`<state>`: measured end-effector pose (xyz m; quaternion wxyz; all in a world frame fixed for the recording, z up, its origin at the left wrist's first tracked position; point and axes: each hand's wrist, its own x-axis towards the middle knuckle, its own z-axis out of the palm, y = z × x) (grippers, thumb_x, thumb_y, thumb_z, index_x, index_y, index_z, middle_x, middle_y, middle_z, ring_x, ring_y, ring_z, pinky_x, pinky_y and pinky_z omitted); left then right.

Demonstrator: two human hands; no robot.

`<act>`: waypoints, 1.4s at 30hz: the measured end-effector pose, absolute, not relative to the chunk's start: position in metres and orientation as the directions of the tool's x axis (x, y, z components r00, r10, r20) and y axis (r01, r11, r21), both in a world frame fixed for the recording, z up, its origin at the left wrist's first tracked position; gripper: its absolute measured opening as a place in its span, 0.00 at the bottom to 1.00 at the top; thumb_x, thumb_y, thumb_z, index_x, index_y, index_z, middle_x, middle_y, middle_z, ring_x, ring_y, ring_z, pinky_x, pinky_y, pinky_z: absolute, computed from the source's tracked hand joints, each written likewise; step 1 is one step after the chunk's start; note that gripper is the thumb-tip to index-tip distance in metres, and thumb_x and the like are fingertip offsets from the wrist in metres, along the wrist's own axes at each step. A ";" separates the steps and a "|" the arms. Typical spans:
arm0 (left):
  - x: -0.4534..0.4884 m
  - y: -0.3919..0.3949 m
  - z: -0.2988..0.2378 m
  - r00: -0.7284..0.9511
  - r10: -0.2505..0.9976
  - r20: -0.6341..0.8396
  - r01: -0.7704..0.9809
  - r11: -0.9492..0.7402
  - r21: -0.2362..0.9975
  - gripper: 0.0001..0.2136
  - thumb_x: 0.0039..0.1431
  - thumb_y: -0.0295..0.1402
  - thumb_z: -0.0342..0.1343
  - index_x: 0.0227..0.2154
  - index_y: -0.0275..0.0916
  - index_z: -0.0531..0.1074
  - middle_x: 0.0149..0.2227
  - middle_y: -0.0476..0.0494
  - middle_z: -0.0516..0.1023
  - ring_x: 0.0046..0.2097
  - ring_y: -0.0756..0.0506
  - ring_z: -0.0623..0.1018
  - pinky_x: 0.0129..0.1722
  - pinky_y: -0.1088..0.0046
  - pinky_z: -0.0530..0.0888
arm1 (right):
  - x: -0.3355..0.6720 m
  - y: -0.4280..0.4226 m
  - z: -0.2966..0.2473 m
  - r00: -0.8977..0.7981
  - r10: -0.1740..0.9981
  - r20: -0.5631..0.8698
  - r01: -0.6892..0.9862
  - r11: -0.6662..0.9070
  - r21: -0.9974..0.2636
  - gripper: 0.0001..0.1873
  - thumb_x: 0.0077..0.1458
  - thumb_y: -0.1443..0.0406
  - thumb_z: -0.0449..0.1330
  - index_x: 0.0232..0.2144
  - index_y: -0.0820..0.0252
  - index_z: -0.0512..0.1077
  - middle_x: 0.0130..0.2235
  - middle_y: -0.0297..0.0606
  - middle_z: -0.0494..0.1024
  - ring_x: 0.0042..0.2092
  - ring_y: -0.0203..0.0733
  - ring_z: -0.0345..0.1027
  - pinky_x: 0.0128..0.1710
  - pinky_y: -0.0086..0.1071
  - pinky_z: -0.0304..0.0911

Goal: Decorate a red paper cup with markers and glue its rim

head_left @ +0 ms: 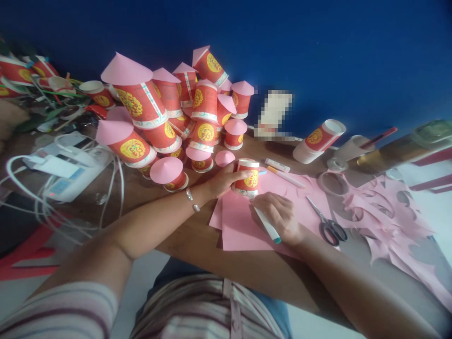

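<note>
My left hand (225, 180) is wrapped round a red paper cup (251, 180) with a yellow emblem, its white rim up. The cup stands on or just above pink paper sheets (243, 228); I cannot tell which. Closed round a white marker (265, 225) with a teal end, my right hand (277, 213) rests low over the paper, just right of the cup. The marker's other end points towards the cup's base. Beside the right hand lie black-handled scissors (330, 228), blades apart.
Red cups with pink cone tops (166, 170) are piled at the back left. A white power strip (68, 172) trails cables at the left. Pink paper scraps (384, 221) and a tape roll (334, 183) lie right. Stacked cups (318, 141) stand near the blue wall (335, 56).
</note>
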<state>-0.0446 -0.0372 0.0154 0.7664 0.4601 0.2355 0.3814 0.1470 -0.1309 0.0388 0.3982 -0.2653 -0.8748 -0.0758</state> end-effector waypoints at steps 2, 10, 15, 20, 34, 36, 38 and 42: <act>-0.045 -0.037 0.015 0.602 0.798 0.000 -0.362 0.273 0.891 0.23 0.57 0.41 0.72 0.51 0.35 0.77 0.49 0.34 0.84 0.49 0.40 0.82 0.50 0.63 0.77 | 0.147 -0.130 0.038 -0.540 0.411 0.734 0.530 0.844 -0.082 0.10 0.66 0.74 0.62 0.48 0.62 0.71 0.36 0.40 0.81 0.33 0.39 0.75 0.35 0.32 0.72; -0.044 -0.037 0.014 0.591 0.806 -0.001 -0.340 0.250 0.907 0.22 0.57 0.42 0.72 0.50 0.36 0.76 0.49 0.35 0.83 0.48 0.41 0.82 0.49 0.64 0.77 | 0.147 -0.131 0.036 -0.546 0.426 0.721 0.547 0.834 -0.079 0.10 0.67 0.73 0.61 0.49 0.61 0.71 0.36 0.40 0.81 0.34 0.40 0.76 0.34 0.33 0.72; -0.044 -0.037 0.016 0.582 0.813 -0.003 -0.333 0.242 0.911 0.23 0.56 0.42 0.72 0.49 0.36 0.76 0.47 0.36 0.83 0.49 0.41 0.82 0.49 0.64 0.77 | 0.146 -0.131 0.036 -0.549 0.435 0.714 0.551 0.831 -0.082 0.09 0.67 0.74 0.60 0.47 0.60 0.70 0.36 0.40 0.81 0.33 0.39 0.75 0.33 0.32 0.71; -0.043 -0.038 0.016 0.595 0.804 -0.002 -0.339 0.254 0.906 0.22 0.56 0.42 0.72 0.49 0.37 0.76 0.47 0.36 0.83 0.50 0.39 0.83 0.51 0.62 0.78 | 0.147 -0.132 0.039 -0.536 0.458 0.709 0.567 0.818 -0.099 0.10 0.67 0.74 0.59 0.47 0.58 0.70 0.34 0.37 0.80 0.31 0.38 0.73 0.31 0.31 0.69; -0.044 -0.038 0.015 0.600 0.800 -0.004 -0.337 0.257 0.905 0.22 0.56 0.42 0.72 0.49 0.36 0.76 0.48 0.36 0.83 0.49 0.40 0.82 0.51 0.62 0.77 | 0.150 -0.133 0.039 -0.517 0.445 0.732 0.554 0.825 -0.110 0.13 0.64 0.76 0.61 0.49 0.59 0.71 0.36 0.39 0.82 0.33 0.40 0.76 0.33 0.33 0.72; -0.044 -0.037 0.015 0.590 0.808 -0.006 -0.337 0.253 0.907 0.22 0.55 0.42 0.72 0.48 0.37 0.76 0.47 0.37 0.83 0.48 0.41 0.82 0.50 0.63 0.77 | 0.151 -0.132 0.038 -0.505 0.440 0.742 0.562 0.821 -0.104 0.14 0.64 0.76 0.61 0.50 0.60 0.71 0.37 0.39 0.82 0.33 0.40 0.76 0.33 0.33 0.73; -0.044 -0.038 0.016 0.588 0.809 -0.009 -0.336 0.255 0.907 0.22 0.55 0.42 0.73 0.47 0.37 0.76 0.46 0.37 0.83 0.47 0.42 0.82 0.49 0.64 0.77 | 0.151 -0.131 0.037 -0.507 0.437 0.743 0.562 0.821 -0.100 0.12 0.64 0.75 0.62 0.49 0.61 0.72 0.37 0.41 0.82 0.33 0.41 0.76 0.33 0.33 0.72; -0.044 -0.038 0.018 0.591 0.807 -0.021 -0.338 0.271 0.901 0.23 0.54 0.41 0.73 0.49 0.36 0.76 0.47 0.37 0.83 0.47 0.42 0.82 0.48 0.65 0.76 | 0.151 -0.131 0.037 -0.514 0.447 0.733 0.558 0.822 -0.110 0.11 0.65 0.75 0.62 0.48 0.62 0.73 0.37 0.41 0.81 0.34 0.41 0.75 0.34 0.33 0.71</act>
